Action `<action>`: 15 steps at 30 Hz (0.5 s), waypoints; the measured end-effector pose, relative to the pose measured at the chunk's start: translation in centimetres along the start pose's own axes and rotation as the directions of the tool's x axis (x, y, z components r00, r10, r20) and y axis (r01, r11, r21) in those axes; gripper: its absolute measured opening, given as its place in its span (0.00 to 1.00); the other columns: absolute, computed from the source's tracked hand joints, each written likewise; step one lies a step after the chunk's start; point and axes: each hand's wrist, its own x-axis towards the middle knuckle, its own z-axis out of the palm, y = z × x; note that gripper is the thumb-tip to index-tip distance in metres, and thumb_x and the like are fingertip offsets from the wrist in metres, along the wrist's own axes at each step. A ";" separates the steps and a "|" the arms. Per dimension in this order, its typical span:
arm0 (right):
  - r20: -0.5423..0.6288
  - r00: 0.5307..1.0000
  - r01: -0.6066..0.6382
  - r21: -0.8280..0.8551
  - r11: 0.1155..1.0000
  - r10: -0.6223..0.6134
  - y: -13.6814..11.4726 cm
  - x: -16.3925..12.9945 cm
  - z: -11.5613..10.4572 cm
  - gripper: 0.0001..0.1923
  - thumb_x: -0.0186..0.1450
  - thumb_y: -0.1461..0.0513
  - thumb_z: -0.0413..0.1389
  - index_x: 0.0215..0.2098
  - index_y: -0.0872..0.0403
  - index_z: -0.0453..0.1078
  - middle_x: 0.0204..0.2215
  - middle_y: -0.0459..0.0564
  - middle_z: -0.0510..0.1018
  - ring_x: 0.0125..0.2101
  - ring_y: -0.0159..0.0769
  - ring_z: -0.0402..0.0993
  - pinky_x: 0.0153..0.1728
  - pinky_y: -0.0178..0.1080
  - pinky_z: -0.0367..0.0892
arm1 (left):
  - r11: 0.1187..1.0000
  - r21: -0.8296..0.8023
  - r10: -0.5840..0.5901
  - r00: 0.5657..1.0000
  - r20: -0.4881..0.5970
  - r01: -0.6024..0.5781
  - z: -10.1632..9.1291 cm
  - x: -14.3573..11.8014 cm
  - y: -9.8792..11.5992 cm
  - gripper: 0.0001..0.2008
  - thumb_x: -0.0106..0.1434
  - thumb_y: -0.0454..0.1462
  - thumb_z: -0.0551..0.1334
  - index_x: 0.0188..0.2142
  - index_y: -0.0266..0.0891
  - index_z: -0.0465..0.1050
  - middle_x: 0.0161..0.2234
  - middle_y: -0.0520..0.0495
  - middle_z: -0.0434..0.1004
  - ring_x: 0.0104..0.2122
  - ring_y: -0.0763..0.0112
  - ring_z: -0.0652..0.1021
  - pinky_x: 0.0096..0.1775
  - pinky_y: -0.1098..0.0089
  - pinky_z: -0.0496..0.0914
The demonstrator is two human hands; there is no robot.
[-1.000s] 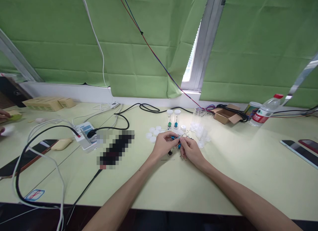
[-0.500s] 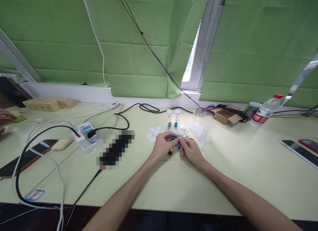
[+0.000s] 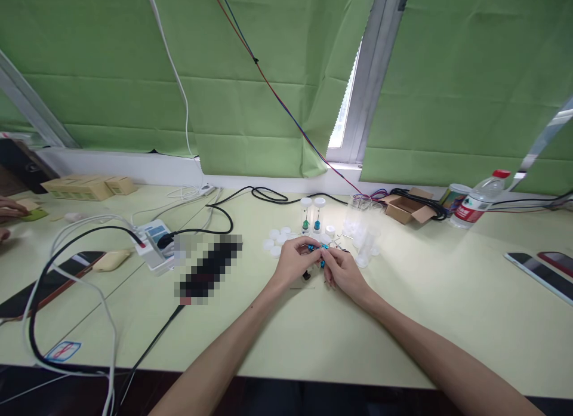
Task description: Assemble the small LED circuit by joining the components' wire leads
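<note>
My left hand [image 3: 295, 259] and my right hand [image 3: 344, 270] meet over the table, fingertips almost touching. Both are closed in a pinch on a small shiny blue part [image 3: 323, 247]; its exact kind is too small to tell. More blue bits [image 3: 323, 264] show between and under the fingers. Just beyond stand two clear capped tubes, one with a green piece [image 3: 305, 224] inside, the other with a blue piece [image 3: 317, 224]. A small black object [image 3: 307, 275] lies under my left hand, near a thin metal rod [image 3: 302, 288]. Thin metal pieces [image 3: 338, 243] lie behind my right hand.
White round caps [image 3: 276, 250] lie left of the tubes; clear empty tubes [image 3: 367, 240] stand right. An open cardboard box [image 3: 409, 207], a water bottle [image 3: 478, 201] and phones [image 3: 539, 273] are further right. A power strip [image 3: 154, 249] with cables lies left; another person's hand [image 3: 11, 207] shows far left.
My fingertips have shifted slightly around the small blue part, and more of its blue shows between them. The hands otherwise stay in place.
</note>
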 end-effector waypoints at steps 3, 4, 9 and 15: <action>-0.009 1.000 0.000 0.002 1.000 0.000 0.0 -0.1 0.0 0.22 0.69 0.46 0.47 0.28 0.52 0.67 0.12 0.40 0.66 0.11 0.28 0.61 0.14 0.31 0.60 | 1.000 -0.003 -0.006 1.000 0.006 0.006 0.0 0.0 0.2 0.09 0.51 0.40 0.68 0.29 0.37 0.77 0.27 0.46 0.78 0.25 0.68 0.77 0.29 0.69 0.71; -0.010 1.000 0.001 0.003 1.000 -0.001 0.0 -0.1 0.0 0.22 0.69 0.46 0.47 0.28 0.52 0.67 0.12 0.40 0.66 0.11 0.28 0.61 0.14 0.31 0.59 | 1.000 -0.005 -0.006 1.000 0.011 0.006 0.0 0.0 0.2 0.09 0.51 0.40 0.68 0.29 0.37 0.77 0.27 0.46 0.78 0.25 0.68 0.77 0.30 0.69 0.71; -0.018 1.000 0.000 0.003 1.000 0.000 -0.1 -0.1 0.1 0.24 0.69 0.45 0.46 0.27 0.53 0.68 0.12 0.41 0.66 0.11 0.28 0.61 0.14 0.31 0.60 | 1.000 -0.019 -0.005 0.999 0.033 0.006 0.0 -0.1 0.2 0.10 0.52 0.41 0.68 0.30 0.36 0.77 0.28 0.46 0.78 0.26 0.68 0.77 0.31 0.69 0.72; -0.031 0.999 -0.018 -0.004 1.000 0.018 -0.4 -0.1 0.1 0.26 0.69 0.44 0.46 0.26 0.53 0.68 0.11 0.41 0.66 0.11 0.29 0.60 0.14 0.32 0.60 | 0.998 -0.047 -0.027 0.999 0.046 0.029 0.1 -0.2 0.7 0.09 0.52 0.39 0.69 0.30 0.36 0.77 0.30 0.45 0.78 0.26 0.70 0.78 0.31 0.69 0.72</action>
